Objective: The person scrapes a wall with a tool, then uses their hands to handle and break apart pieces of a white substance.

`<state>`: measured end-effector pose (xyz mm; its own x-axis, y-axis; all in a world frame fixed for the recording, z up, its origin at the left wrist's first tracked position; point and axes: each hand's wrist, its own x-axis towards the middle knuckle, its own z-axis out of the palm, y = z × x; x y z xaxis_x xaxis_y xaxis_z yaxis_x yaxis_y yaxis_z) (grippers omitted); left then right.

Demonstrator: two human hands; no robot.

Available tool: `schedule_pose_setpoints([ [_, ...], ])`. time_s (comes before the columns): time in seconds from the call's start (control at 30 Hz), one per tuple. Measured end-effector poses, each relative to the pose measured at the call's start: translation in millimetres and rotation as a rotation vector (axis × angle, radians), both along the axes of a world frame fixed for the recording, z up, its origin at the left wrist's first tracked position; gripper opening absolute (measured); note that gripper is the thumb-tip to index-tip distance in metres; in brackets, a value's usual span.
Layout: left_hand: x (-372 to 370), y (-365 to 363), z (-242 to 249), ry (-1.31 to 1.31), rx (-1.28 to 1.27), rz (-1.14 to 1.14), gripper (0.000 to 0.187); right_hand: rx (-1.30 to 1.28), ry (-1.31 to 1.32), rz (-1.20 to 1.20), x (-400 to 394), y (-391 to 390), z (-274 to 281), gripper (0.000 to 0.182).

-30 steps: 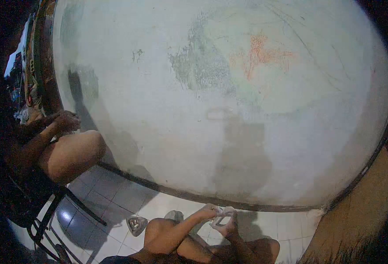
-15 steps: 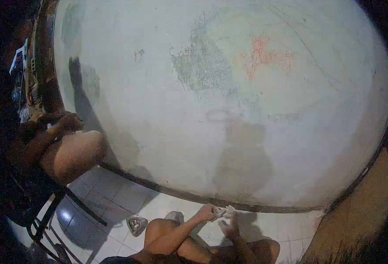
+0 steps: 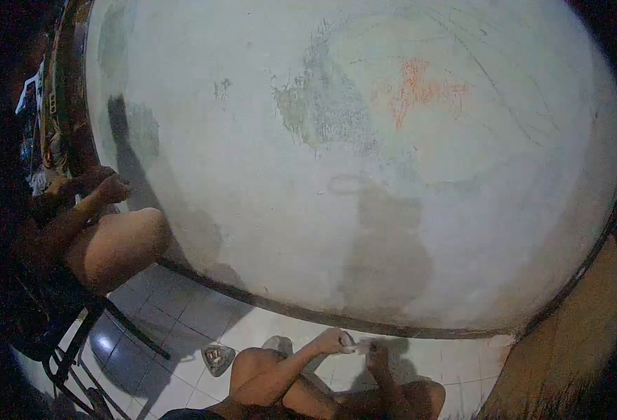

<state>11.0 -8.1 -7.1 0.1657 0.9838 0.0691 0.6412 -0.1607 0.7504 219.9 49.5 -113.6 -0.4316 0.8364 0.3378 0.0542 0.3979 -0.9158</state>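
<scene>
Forearms [image 3: 280,376] angled inward; left hand [image 3: 342,344] pinching pale item [image 3: 352,348]; right hand [image 3: 374,350] near, grip unclear

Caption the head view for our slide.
Left hand holds a small white item near the right hand, before a stained wall.

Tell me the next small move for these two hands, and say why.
I'd probably ease the right hand slightly toward the left hand, so both can steady the small whitish piece. That piece is at the left fingertips, and the hands are apart just above the lap. The picture is too blurred to tell whether the right fingers hold anything.
</scene>
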Motion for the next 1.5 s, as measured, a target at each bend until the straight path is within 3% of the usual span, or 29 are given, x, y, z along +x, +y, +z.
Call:
schedule_pose_setpoints([
  [0.03,-3.7,2.0,-0.7,-0.047,-0.090,-0.046,0.033,-0.291,0.217,0.077,0.6,5.2,-18.3,0.041],
  [0.07,-5.8,3.1,0.8,-0.094,-0.181,-0.093,0.027,-0.291,0.217,0.077,-1.8,-2.8,4.8,0.041],
  [0.13,-3.9,-0.2,5.6,-0.111,-0.083,-0.112,0.031,-0.028,-0.187,-0.088,-6.1,-23.5,61.9,0.037],
  [0.17,-2.7,-1.9,7.1,-0.128,0.013,-0.131,0.036,-0.029,-0.188,-0.087,-9.8,-31.3,83.9,0.037],
  [0.23,-1.0,1.9,-3.0,-0.115,-0.018,-0.103,0.031,-0.322,-0.181,-0.211,-15.1,-40.4,110.6,0.018],
  [0.27,-0.7,3.6,-7.8,-0.102,-0.048,-0.075,0.027,-0.322,-0.181,-0.211,-11.4,-30.0,84.5,0.018],
  [0.33,3.4,-11.2,32.6,-0.080,-0.085,-0.054,0.028,-0.777,0.627,0.092,12.1,45.8,-129.1,0.019],
  [0.37,4.4,-16.3,47.2,-0.058,-0.122,-0.032,0.029,-0.777,0.628,0.094,44.5,27.0,-96.9,0.019],
  [0.43,-0.6,-6.2,25.9,-0.148,-0.170,-0.083,0.028,-0.320,0.103,-0.123,-10.1,-20.6,42.4,0.019],
  [0.47,-1.4,-4.2,20.7,-0.237,-0.218,-0.135,0.028,-0.321,0.103,-0.121,-9.5,-0.4,-2.0,0.019],
  [0.5,-0.6,-3.3,15.4,-0.237,-0.218,-0.134,0.028,-0.648,0.447,-0.069,-11.3,6.9,-46.8,0.021],
  [0.53,1.1,-3.0,15.7,-0.141,-0.153,-0.093,0.027,-0.969,0.795,-0.012,-5.6,46.2,-162.0,0.023],
  [0.57,1.7,-2.0,10.3,-0.046,-0.088,-0.052,0.027,-0.968,0.795,-0.012,-1.7,14.3,-61.3,0.023],
  [0.6,1.6,-1.6,3.0,-0.046,-0.088,-0.052,0.027,-0.699,0.512,-0.025,-5.2,4.8,-1.8,0.018],
  [0.63,0.8,-0.7,-6.2,-0.071,0.082,-0.064,0.026,-0.428,0.231,-0.037,-7.4,-22.9,61.2,0.014],
  [0.67,-0.1,-0.3,-11.1,-0.096,0.250,-0.076,0.024,-0.427,0.232,-0.037,-6.2,-18.8,50.7,0.014],
  [0.73,1.3,-6.4,21.5,-0.085,0.102,-0.106,0.028,-0.040,0.072,-0.137,-1.9,-5.2,22.9,0.010],
  [0.77,1.5,-8.9,33.3,-0.074,-0.048,-0.136,0.032,-0.040,0.072,-0.137,-0.3,-1.5,17.2,0.010],
  [0.83,-4.1,0.1,13.8,-0.201,-0.142,-0.145,0.028,-0.438,0.258,-0.121,1.8,1.4,15.3,0.011],
  [0.93,-9.0,0.2,13.3,-0.387,-0.289,-0.089,0.018,-0.456,0.203,-0.114,-0.6,-13.9,59.3,0.014],
  [1.0,-8.8,-2.9,24.5,-0.445,-0.339,-0.028,0.014,-0.449,0.239,-0.124,-0.8,-14.4,57.0,0.014],
  [1.07,-9.1,-3.7,29.1,-0.488,-0.202,0.059,0.010,-0.442,0.275,-0.133,-0.2,-5.0,30.2,0.015],
  [1.13,-11.2,-1.0,24.6,-0.543,-0.166,0.067,0.011,0.028,-0.020,-0.210,3.7,11.2,-26.8,0.013],
  [1.27,-10.5,6.5,2.1,-0.646,-0.100,0.202,0.016,0.325,-0.226,-0.180,13.3,9.6,-44.3,0.013],
  [1.43,-11.9,15.1,-17.0,-0.617,0.004,0.191,0.019,0.818,-0.569,-0.114,16.7,7.3,-48.6,0.013],
  [1.47,-11.6,15.9,-17.9,-0.628,0.059,0.182,0.019,0.819,-0.568,-0.115,9.3,-3.0,-23.7,0.013],
  [1.5,-9.4,13.4,-12.5,-0.627,0.059,0.182,0.019,0.402,-0.301,-0.057,-8.4,-28.0,41.9,0.013],
])
